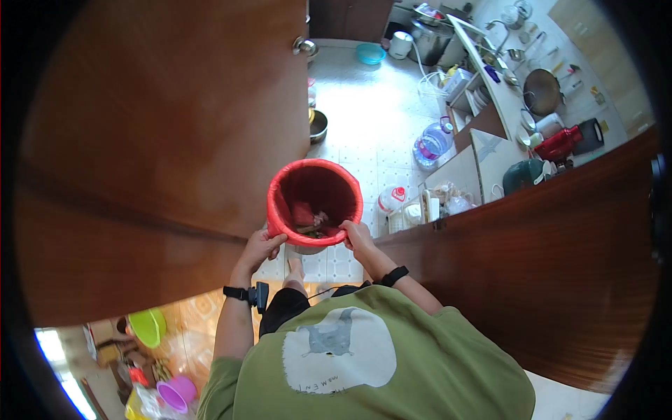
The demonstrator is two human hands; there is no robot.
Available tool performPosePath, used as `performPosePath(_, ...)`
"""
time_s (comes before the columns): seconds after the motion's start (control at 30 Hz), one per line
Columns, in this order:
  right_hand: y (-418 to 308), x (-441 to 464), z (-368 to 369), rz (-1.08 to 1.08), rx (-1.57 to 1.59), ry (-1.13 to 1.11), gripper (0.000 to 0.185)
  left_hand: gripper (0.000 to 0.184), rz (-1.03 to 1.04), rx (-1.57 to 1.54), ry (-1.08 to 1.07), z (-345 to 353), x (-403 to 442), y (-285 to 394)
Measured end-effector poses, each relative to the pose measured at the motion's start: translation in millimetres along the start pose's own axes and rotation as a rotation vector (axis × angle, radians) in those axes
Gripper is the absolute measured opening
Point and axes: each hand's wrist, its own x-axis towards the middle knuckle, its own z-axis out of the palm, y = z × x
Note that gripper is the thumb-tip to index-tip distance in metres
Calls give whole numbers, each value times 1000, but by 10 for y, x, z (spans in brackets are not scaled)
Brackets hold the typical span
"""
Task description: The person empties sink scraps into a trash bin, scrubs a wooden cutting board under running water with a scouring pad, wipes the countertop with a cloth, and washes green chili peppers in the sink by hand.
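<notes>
A round bin lined with a red bag (278, 222) hangs in front of my body, its mouth facing up toward the camera. Some scraps and a reddish piece of litter lie at its bottom. On the left side of the rim, my left hand (262, 248) grips the bin, thumb over the red edge. My right hand (358, 236) is closed on the rim at the right, its fingertips over the edge. Both hands hold the bin near its lower rim as seen here.
A brown door (175, 126) with a round knob stands at the left, and a wooden panel (546, 273) at the right. Ahead on the tiled floor are a water bottle (432, 144), a metal pot (318, 127) and a teal basin (370, 54). A green basin (148, 327) sits at lower left.
</notes>
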Motion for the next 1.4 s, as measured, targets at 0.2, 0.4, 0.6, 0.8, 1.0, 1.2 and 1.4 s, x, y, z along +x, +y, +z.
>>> performPosePath(0.2, -658, 752, 159, -64, 75, 248, 15, 28, -91, 136, -16, -381, 1449, 408)
performPosePath(0.4, -1421, 1409, 106, -42, 369, 318, 16, 36, -102, 81, -126, -416, 2588, 1311)
performPosePath(0.6, -2216, 2569, -194, -73, 405, 449, 15, 26, -156, -322, -244, 118, 4004, 2182)
performPosePath(0.8, -3409, 4156, -631, -123, 410, 485, 15, 21, -102, -265, -210, 563, 5916, 2713)
performPosePath(1.0, -4827, 5165, -1036, -243, 115, 533, 22, 28, -162, -256, -252, 928, 7304, 3409)
performPosePath(1.2, -5889, 6265, -1462, -233, 89, 521, 31, 46, -224, -148, -87, 1420, 8622, 4334)
performPosePath(1.4, -7014, 7377, -1915, -221, 35, 482, 25, 44, -170, 68, -155, 1978, 10479, 4963)
